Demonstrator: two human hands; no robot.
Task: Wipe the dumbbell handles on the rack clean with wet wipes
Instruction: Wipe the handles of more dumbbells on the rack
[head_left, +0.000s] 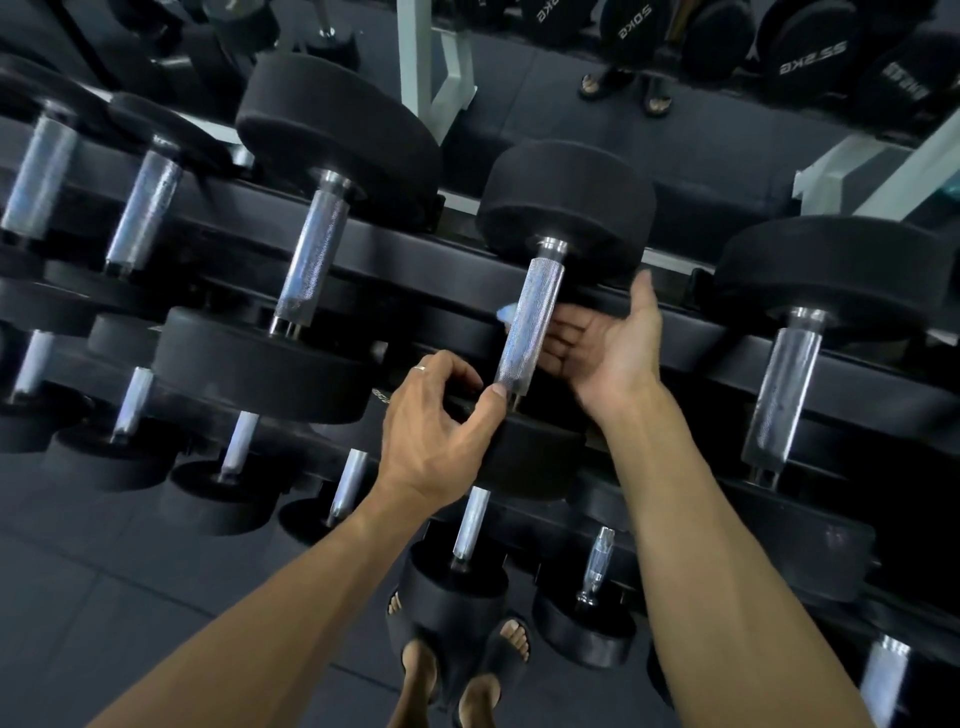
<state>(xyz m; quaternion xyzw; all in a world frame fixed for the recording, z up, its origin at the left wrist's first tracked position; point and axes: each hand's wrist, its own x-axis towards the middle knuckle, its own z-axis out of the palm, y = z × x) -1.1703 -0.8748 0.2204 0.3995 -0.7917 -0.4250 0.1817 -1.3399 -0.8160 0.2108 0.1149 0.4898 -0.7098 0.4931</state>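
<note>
Dumbbell handle (529, 325), knurled chrome, sits on the upper tier of the rack (426, 270), centre-right. The right hand (602, 343) is cupped under it, fingers (558, 338) straight and passing behind the bar; a pale scrap at the bar's left edge is probably the wet wipe (505, 313). The left hand (441, 415) is curled on the near weight head (519, 452), steadying it. Best results are judged to come if the wipe is wrapped fully round and drawn end to end.
</note>
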